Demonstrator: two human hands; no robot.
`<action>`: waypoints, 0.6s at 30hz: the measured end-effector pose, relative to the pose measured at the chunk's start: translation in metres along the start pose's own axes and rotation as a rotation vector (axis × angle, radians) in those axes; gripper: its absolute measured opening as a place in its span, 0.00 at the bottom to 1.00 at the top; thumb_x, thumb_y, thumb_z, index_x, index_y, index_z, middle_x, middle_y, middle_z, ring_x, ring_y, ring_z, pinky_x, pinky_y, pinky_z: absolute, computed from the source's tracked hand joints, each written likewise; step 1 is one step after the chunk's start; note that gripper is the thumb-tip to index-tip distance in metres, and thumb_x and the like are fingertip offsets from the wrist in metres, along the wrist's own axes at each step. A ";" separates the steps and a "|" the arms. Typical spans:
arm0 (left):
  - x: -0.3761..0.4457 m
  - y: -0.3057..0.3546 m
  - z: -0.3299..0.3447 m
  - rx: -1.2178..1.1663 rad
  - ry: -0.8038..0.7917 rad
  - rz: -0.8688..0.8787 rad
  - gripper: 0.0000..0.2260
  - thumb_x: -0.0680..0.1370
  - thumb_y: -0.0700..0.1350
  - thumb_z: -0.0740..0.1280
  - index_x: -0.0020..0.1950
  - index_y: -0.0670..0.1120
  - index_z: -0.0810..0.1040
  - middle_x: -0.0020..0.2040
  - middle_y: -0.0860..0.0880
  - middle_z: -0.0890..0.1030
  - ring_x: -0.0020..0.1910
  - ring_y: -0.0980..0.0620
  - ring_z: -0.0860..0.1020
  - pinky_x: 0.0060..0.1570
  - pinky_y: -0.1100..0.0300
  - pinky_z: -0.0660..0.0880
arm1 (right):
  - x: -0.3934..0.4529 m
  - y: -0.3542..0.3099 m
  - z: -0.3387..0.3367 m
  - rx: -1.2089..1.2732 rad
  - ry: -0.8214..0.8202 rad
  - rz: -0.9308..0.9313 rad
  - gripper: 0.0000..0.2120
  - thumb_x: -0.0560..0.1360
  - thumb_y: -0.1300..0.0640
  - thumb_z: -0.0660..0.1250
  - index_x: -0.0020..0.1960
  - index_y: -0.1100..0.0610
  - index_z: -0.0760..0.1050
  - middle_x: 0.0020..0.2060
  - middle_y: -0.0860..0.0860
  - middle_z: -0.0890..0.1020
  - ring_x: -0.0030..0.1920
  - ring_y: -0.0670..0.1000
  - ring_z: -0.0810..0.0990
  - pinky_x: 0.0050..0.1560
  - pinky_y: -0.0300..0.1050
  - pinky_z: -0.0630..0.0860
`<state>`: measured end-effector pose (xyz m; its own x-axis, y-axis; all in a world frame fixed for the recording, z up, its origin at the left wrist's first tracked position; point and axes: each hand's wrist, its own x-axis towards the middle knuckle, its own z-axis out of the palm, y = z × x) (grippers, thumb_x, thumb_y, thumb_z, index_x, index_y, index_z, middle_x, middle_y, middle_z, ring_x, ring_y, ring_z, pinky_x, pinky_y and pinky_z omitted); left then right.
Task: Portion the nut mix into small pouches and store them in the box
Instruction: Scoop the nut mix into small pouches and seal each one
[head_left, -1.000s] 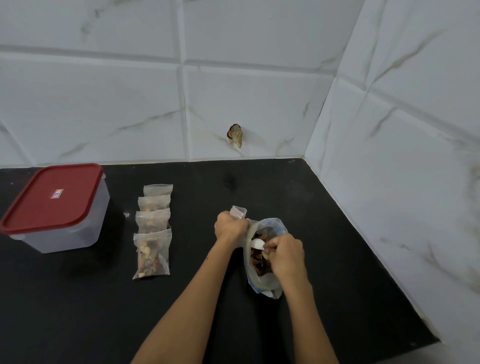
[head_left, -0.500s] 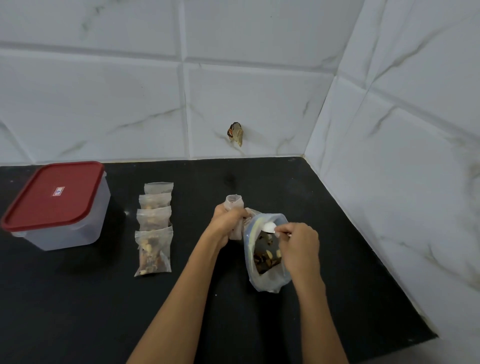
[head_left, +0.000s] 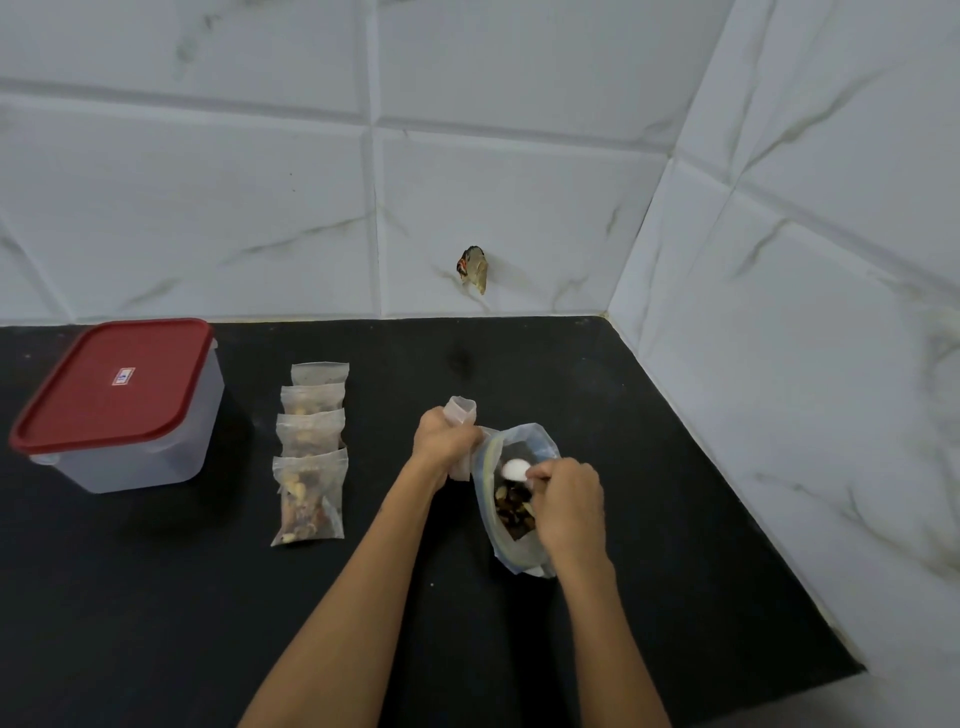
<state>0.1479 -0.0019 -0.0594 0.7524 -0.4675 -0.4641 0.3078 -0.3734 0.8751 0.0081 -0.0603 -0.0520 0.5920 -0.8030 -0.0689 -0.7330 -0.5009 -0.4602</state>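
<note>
Left hand (head_left: 441, 441) is gripping a small clear pouch (head_left: 461, 415), fingers curled round its body; the pouch's open mouth is sticking up above the fist, and its lower end is showing below the hand. Whether anything is inside it, cannot tell.

Right hand (head_left: 569, 506) is pinching the handle of a white spoon (head_left: 514, 469), fingers curled in; the bowl of the spoon is sitting in the mouth of the zip bag of nut mix (head_left: 511, 499). The bag is lying just right of the left hand, mouth open toward the wall, dark and pale nuts visible inside (the right hand is covering part of its near side). Bag rim and held pouch are nearly touching.

Left of the left hand, well apart, four filled pouches (head_left: 310, 452) are lying in an overlapping row on the black countertop (head_left: 675, 493), the nearest one showing its mix most plainly. Farther left again, the clear plastic box (head_left: 156, 447) is standing with its red lid (head_left: 111, 384) on.

Beyond both hands, on the white marbled wall tiles (head_left: 260, 208), a small brownish scrap (head_left: 474, 269) is sticking to the surface (what it is, cannot tell).
</note>
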 end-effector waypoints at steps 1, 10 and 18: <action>0.000 0.000 0.001 0.020 -0.001 0.003 0.18 0.71 0.38 0.71 0.59 0.45 0.73 0.52 0.46 0.79 0.50 0.49 0.79 0.40 0.58 0.77 | 0.000 -0.001 0.004 -0.010 -0.038 0.014 0.10 0.77 0.57 0.65 0.57 0.53 0.79 0.55 0.51 0.76 0.50 0.48 0.76 0.50 0.41 0.76; -0.012 0.005 -0.007 0.332 0.153 0.041 0.20 0.74 0.46 0.70 0.62 0.43 0.70 0.56 0.45 0.74 0.57 0.46 0.74 0.47 0.56 0.70 | -0.001 0.012 -0.023 -0.039 -0.022 0.073 0.10 0.75 0.58 0.68 0.56 0.55 0.79 0.51 0.51 0.80 0.49 0.48 0.78 0.48 0.41 0.77; -0.051 -0.024 -0.010 0.105 0.119 -0.005 0.33 0.60 0.67 0.75 0.52 0.46 0.71 0.50 0.47 0.79 0.49 0.48 0.80 0.50 0.50 0.79 | -0.009 0.006 -0.013 -0.119 0.008 0.070 0.09 0.77 0.58 0.65 0.56 0.57 0.76 0.48 0.52 0.79 0.47 0.48 0.78 0.44 0.40 0.76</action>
<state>0.1078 0.0387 -0.0554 0.8168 -0.3697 -0.4430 0.2533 -0.4601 0.8510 -0.0056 -0.0605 -0.0422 0.5353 -0.8399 -0.0895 -0.8074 -0.4777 -0.3462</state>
